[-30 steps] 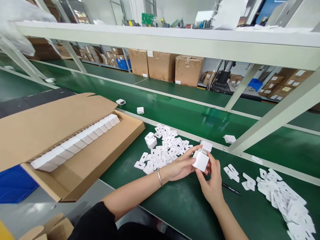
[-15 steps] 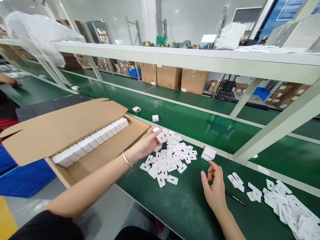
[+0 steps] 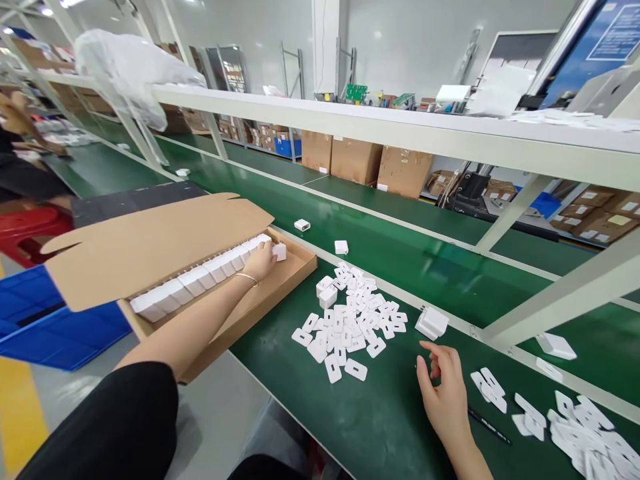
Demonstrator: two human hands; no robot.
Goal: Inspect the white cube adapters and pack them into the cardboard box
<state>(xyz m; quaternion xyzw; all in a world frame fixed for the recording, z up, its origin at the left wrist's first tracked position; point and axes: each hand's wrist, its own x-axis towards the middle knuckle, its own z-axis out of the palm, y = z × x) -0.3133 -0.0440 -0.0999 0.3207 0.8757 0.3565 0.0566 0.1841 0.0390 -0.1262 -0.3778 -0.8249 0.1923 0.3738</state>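
My left hand (image 3: pixel 261 261) reaches into an open cardboard box (image 3: pixel 295 257), its fingers closed on a white power adapter (image 3: pixel 280 251). A row of similar white adapters (image 3: pixel 200 279) lines the box beside that hand. My right hand (image 3: pixel 443 383) hangs over the green table, thumb and fingers apart, holding nothing. Just beyond its fingertips lies a pair of white adapters (image 3: pixel 432 323) with prongs showing. Between my hands spreads a pile of small white slotted plates (image 3: pixel 350 323). Two white adapters (image 3: pixel 327 293) stand at the pile's left edge.
Two adapters lie on the green conveyor, one near (image 3: pixel 341 247) and one farther left (image 3: pixel 302 225). A black pen (image 3: pixel 490 425) and another heap of white plates (image 3: pixel 590 433) are at right. A slanted shelf post (image 3: pixel 515 283) rises there. Blue bins (image 3: pixel 70 333) stand left.
My left hand has moved left from above the plate pile into the box, carrying an adapter. The right hand stays nearly in place. The view has shifted somewhat left.
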